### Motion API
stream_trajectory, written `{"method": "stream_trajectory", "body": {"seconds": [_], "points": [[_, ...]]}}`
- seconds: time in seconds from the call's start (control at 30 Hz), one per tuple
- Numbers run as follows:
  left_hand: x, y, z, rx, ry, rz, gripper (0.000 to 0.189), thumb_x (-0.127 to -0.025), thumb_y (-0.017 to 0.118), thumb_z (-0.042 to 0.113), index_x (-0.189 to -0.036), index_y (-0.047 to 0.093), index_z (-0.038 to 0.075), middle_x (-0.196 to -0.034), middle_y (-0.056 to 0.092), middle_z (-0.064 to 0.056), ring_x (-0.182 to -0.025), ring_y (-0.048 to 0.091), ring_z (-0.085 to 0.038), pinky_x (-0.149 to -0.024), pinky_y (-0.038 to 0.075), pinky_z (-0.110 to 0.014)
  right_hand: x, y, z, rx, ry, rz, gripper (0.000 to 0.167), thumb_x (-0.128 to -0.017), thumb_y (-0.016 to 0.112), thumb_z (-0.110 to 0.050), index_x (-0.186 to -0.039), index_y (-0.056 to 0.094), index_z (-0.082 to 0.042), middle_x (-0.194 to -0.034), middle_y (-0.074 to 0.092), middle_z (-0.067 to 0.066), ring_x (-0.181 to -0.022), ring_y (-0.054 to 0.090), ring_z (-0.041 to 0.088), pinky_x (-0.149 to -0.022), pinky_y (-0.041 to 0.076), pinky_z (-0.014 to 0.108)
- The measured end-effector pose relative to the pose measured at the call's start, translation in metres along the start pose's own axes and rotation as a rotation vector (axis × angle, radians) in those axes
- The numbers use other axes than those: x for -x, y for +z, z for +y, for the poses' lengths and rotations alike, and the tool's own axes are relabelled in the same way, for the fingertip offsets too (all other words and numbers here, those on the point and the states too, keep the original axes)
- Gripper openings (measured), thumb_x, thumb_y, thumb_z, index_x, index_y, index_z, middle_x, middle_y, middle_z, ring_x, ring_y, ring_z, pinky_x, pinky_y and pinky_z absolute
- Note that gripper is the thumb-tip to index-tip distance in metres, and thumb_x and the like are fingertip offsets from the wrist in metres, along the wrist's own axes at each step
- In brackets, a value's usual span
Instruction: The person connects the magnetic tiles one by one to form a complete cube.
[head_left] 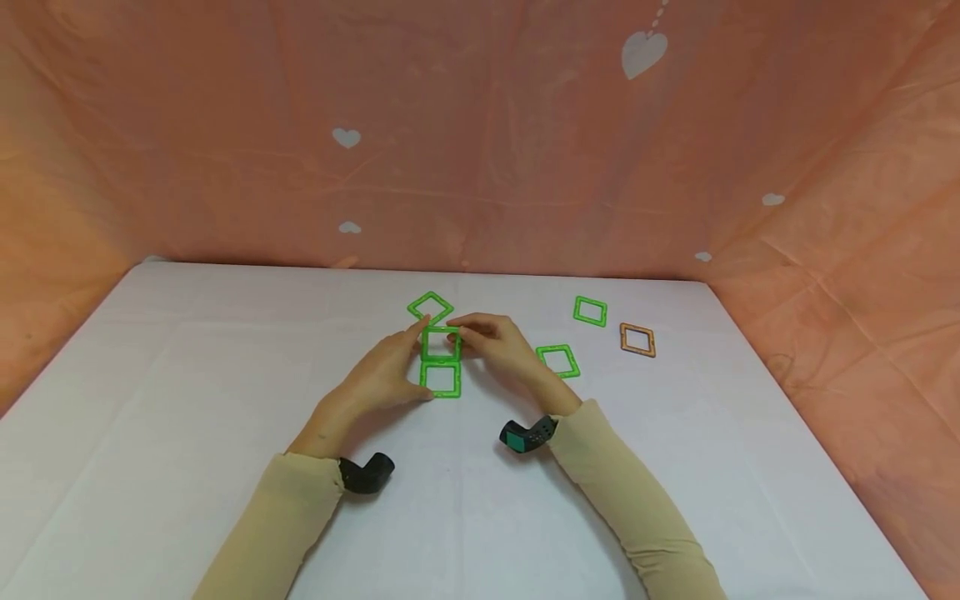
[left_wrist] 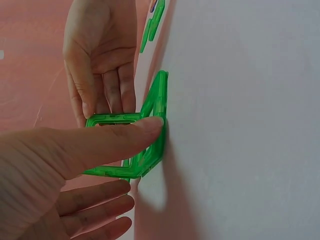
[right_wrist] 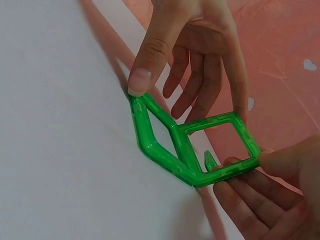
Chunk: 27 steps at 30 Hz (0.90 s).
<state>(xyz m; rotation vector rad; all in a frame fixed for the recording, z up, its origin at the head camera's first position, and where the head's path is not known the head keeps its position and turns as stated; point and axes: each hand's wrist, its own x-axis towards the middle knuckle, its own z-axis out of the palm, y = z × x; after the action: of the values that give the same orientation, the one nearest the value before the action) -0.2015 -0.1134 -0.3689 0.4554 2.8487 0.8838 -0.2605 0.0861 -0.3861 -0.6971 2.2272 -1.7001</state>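
Two green square magnetic frame tiles are joined edge to edge between my hands. The upper tile tilts up from the lower tile, with an angle between them in both wrist views. My left hand spans the pair, its thumb on the lower tile's near edge and its index finger reaching the upper tile's far side. My right hand pinches the upper tile's right side between thumb and fingers. Just beyond them, another green tile lies turned like a diamond.
On the white-covered table, a green tile lies beside the right wrist. Farther right are another green tile and an orange tile. A pink curtain with white hearts hangs behind the table.
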Motion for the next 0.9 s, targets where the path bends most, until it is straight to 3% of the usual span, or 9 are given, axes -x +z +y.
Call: {"method": "stream_trajectory", "body": {"seconds": [0.17, 0.3, 0.47, 0.57, 0.73, 0.9], "points": [[0.001, -0.001, -0.004, 0.017, 0.007, 0.013, 0.104, -0.070, 0.085, 0.015, -0.152, 0.021, 0.001, -0.124, 0.059, -0.024, -0.126, 0.047, -0.041, -0.107, 0.035, -0.053, -0.004, 0.003, 0.000, -0.030, 0.008, -0.003, 0.029, -0.099, 0.050, -0.004, -0.123, 0.058, 0.010, -0.113, 0.064, 0.030, -0.106, 0.063, 0.039, -0.086, 0.055, 0.037], [0.001, -0.002, -0.006, 0.035, 0.008, 0.012, 0.104, -0.070, 0.085, 0.014, -0.151, 0.021, 0.001, -0.119, 0.062, -0.023, -0.121, 0.051, -0.039, -0.105, 0.037, -0.053, -0.006, 0.004, 0.002, -0.026, 0.032, 0.005, 0.031, -0.100, 0.050, -0.008, -0.124, 0.058, 0.009, -0.112, 0.064, 0.030, -0.102, 0.066, 0.035, -0.085, 0.055, 0.036], [0.001, -0.003, -0.006, 0.032, 0.002, 0.012, 0.103, -0.071, 0.085, 0.014, -0.151, 0.021, 0.001, -0.118, 0.062, -0.022, -0.119, 0.052, -0.038, -0.104, 0.037, -0.052, -0.012, 0.001, 0.005, 0.007, 0.078, 0.068, 0.033, -0.100, 0.051, -0.016, -0.124, 0.059, 0.006, -0.111, 0.066, 0.024, -0.089, 0.069, 0.024, -0.082, 0.056, 0.033], [0.001, -0.003, -0.006, 0.037, -0.004, 0.008, 0.104, -0.071, 0.085, 0.014, -0.151, 0.021, 0.001, -0.116, 0.062, -0.021, -0.117, 0.053, -0.037, -0.103, 0.038, -0.052, -0.018, -0.002, 0.006, 0.052, 0.083, 0.110, 0.032, -0.098, 0.055, -0.018, -0.123, 0.061, 0.002, -0.111, 0.067, 0.020, -0.087, 0.068, 0.024, -0.080, 0.055, 0.032], [0.001, -0.002, -0.005, 0.041, -0.005, 0.008, 0.104, -0.071, 0.085, 0.014, -0.151, 0.021, 0.001, -0.117, 0.063, -0.021, -0.119, 0.052, -0.037, -0.105, 0.037, -0.052, -0.031, -0.006, 0.007, 0.191, 0.072, 0.137, 0.031, -0.096, 0.058, -0.017, -0.123, 0.063, -0.002, -0.116, 0.067, 0.015, -0.099, 0.065, 0.026, -0.080, 0.054, 0.030], [0.001, -0.002, -0.005, 0.039, -0.005, 0.005, 0.103, -0.072, 0.085, 0.015, -0.152, 0.021, 0.002, -0.120, 0.062, -0.021, -0.123, 0.049, -0.038, -0.106, 0.036, -0.053, -0.045, -0.009, 0.007, 0.320, 0.020, 0.110, 0.034, -0.094, 0.062, -0.015, -0.125, 0.061, -0.002, -0.126, 0.062, 0.015, -0.116, 0.058, 0.028, -0.096, 0.050, 0.035]]}}
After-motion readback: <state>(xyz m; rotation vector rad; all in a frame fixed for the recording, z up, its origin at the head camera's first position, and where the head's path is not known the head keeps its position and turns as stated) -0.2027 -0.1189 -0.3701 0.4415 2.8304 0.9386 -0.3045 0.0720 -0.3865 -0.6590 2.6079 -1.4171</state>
